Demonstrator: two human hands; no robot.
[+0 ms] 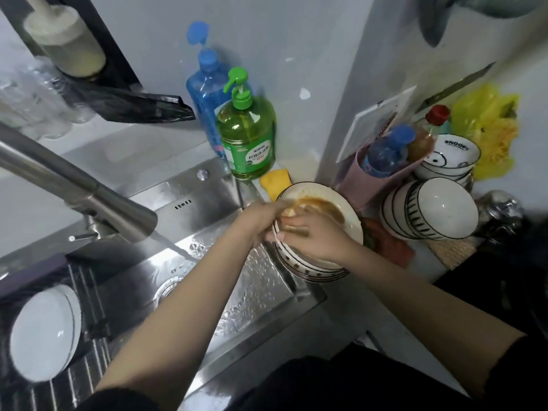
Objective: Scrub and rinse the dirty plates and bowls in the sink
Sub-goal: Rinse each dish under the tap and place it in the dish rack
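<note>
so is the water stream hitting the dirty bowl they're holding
Apart. The head view shows the water stream falling from the faucet into the sink, well left of the dirty bowl, with bare steel between them.

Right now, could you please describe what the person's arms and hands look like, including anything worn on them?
Both forearms are bare from just below the elbow to the fingertips. Dark, black-looking sleeves are pushed up at the bottom of the view, one on each arm. The left hand and right hand wear no gloves. No watch, bracelet or ring is visible, though the fingers are partly blurred.

Two hands — two pump bottles (soap).
</note>
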